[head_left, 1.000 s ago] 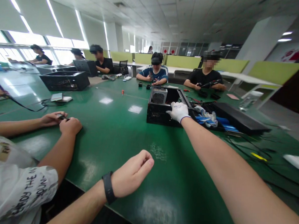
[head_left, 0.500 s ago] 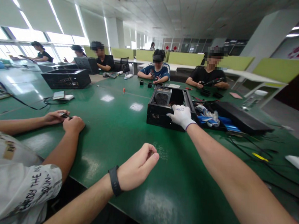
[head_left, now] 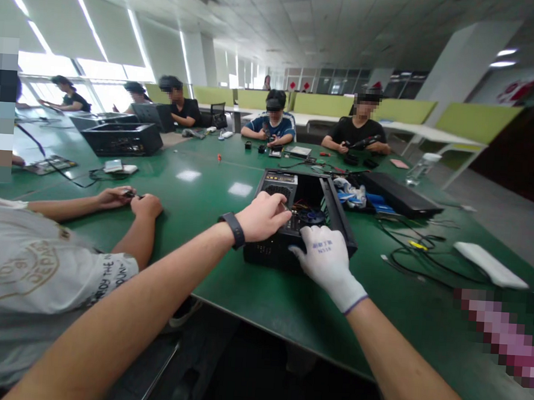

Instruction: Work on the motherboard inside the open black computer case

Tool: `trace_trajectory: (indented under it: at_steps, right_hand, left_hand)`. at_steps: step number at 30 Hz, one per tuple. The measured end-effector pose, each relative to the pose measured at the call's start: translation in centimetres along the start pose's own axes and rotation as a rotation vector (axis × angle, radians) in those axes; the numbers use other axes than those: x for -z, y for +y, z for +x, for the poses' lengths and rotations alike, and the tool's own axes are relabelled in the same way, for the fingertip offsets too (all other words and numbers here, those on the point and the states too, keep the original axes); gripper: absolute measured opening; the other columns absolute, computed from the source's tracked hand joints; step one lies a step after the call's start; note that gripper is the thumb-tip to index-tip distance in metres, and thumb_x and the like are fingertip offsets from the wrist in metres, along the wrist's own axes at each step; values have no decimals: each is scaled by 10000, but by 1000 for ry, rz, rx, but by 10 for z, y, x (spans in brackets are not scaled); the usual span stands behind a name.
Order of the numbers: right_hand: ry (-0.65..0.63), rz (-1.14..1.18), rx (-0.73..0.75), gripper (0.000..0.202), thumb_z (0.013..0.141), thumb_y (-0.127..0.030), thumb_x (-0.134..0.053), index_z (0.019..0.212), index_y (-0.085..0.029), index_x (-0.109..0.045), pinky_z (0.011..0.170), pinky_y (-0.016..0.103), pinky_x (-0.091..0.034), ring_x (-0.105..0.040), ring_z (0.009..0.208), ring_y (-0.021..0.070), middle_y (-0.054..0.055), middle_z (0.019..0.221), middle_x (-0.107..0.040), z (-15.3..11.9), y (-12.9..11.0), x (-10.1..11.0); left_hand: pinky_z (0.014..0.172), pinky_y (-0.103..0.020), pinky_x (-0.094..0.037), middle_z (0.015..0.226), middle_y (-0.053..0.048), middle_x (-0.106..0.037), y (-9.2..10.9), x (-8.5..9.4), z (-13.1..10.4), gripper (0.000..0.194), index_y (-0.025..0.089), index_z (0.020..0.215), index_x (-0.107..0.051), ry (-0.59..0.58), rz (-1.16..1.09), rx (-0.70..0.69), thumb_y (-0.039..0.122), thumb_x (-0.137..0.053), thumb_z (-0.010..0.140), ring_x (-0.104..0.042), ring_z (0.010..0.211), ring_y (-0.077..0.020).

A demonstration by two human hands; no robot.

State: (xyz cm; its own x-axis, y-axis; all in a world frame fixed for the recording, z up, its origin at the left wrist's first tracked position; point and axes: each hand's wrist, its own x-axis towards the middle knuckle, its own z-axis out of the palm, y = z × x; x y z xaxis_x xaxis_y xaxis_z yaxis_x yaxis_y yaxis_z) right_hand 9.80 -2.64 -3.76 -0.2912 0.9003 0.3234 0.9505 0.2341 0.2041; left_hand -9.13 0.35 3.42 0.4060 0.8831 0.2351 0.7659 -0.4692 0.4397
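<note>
A black computer case stands in front of me on the green table, its top side uncovered. Inside it a power supply, a dark fan and thin wires show. My right hand, in a white glove, grips the near rim, fingers over the edge and thumb down the outer wall. Over the case's near left part hovers my bare left hand, with a black band on the wrist. Its thumb and fingertips are pinched; what lies between them is too small to make out.
Behind the case lie a bundle of gloves and a black panel. Cables and a white block are at right. A co-worker's hands hold something small at left. More people sit across the table.
My right hand and the computer case have come nearer to me. My left hand has moved from above the bare table forward to the case.
</note>
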Motion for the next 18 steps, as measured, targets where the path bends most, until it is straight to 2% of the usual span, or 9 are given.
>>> trace_trajectory:
  at_steps: [4,8,10,14,18]
  right_hand:
    - [1,7,19,350,898,-521,-563,1017,-193,-587,712,361,-253,-549,886,245,100,954,-645,-58,-12,23]
    - [17,28,20,301,875,-493,-615,954,-204,-584,705,362,-239,-530,849,237,74,896,-631,-100,-21,38]
    - [22,47,23,287,861,-483,-641,921,-209,-581,697,360,-229,-521,826,231,63,864,-621,-115,-24,44]
    - [21,86,21,272,843,-469,-668,907,-220,-580,687,359,-211,-513,808,236,51,844,-606,-139,-28,53]
    - [20,105,21,245,834,-444,-681,884,-227,-581,680,360,-197,-507,792,241,47,825,-600,-155,-30,59]
  left_hand:
    - [901,-318,-486,1044,-116,-679,10,-15,11,357,136,1178,-643,-134,217,56,342,-575,895,-635,970,-220]
    - [866,-292,-504,1005,-106,-730,23,-34,16,250,144,1004,-732,-320,384,19,274,-680,797,-669,954,-231]
    - [861,-294,-513,990,-103,-742,31,-41,17,259,150,967,-756,-414,439,29,265,-741,736,-680,950,-241]
    - [911,-318,-519,1057,-131,-742,46,-53,24,441,134,996,-776,-554,564,70,281,-865,589,-676,992,-281]
    - [990,-370,-500,1002,-143,-754,47,-74,35,452,140,909,-805,-659,639,74,349,-903,521,-663,1057,-339]
